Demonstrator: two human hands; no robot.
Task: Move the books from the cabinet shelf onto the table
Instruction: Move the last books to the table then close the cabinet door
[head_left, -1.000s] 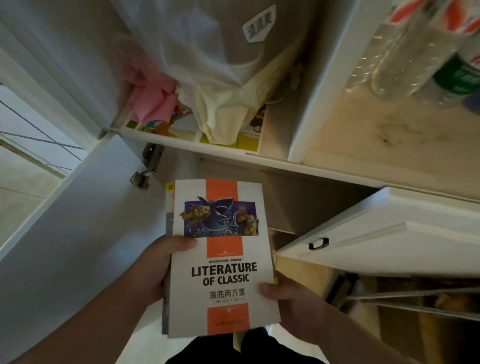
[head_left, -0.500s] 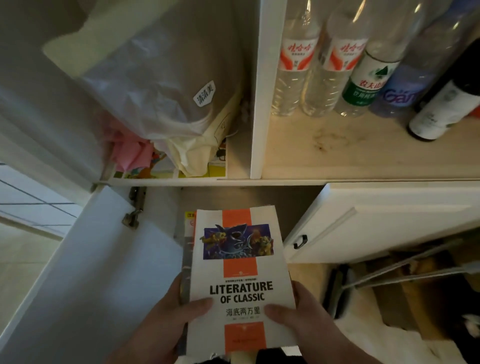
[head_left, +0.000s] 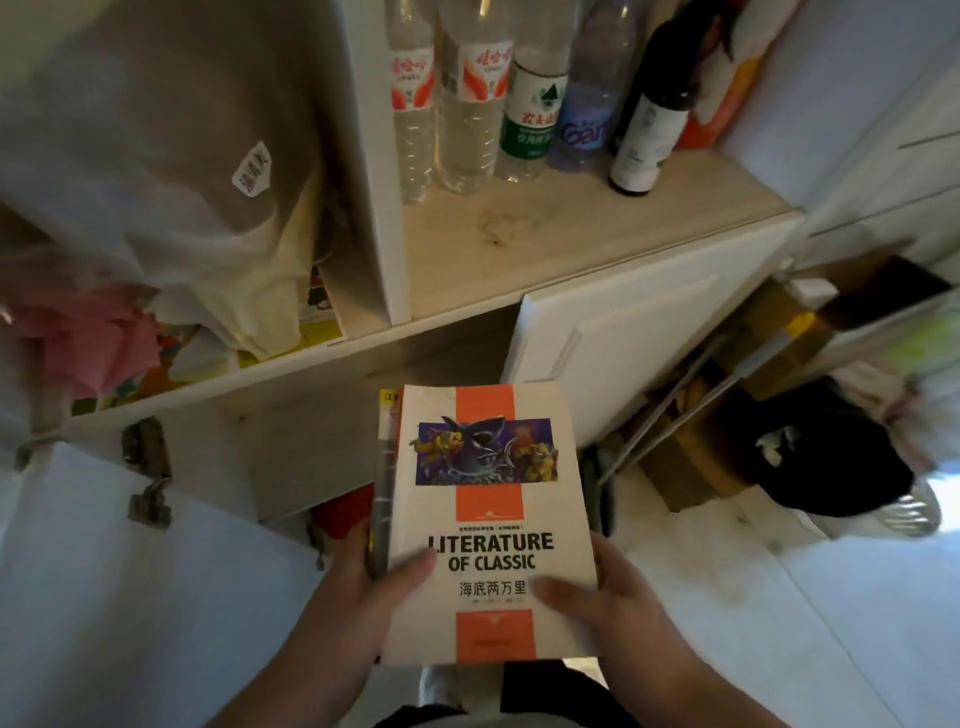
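I hold a small stack of books (head_left: 488, 519) in front of me with both hands. The top one is white with an orange stripe, a shark picture and the words LITERATURE OF CLASSIC. My left hand (head_left: 363, 597) grips the stack's left edge, thumb on the cover. My right hand (head_left: 608, 597) grips the right edge, thumb on the cover too. The cabinet shelf (head_left: 545, 249) lies above and behind the books. The table is out of view.
Several water bottles (head_left: 467, 104) and a dark bottle (head_left: 649, 119) stand on the shelf. A plastic bag (head_left: 156, 156) with cloth fills the left compartment. An open white door (head_left: 104, 597) hangs at left, another (head_left: 623, 353) at right. Boxes and a black bag (head_left: 821, 457) sit on the floor.
The view has swung right and up, so the bottle shelf and the floor clutter at right now show. Both hands keep the same hold on the books.
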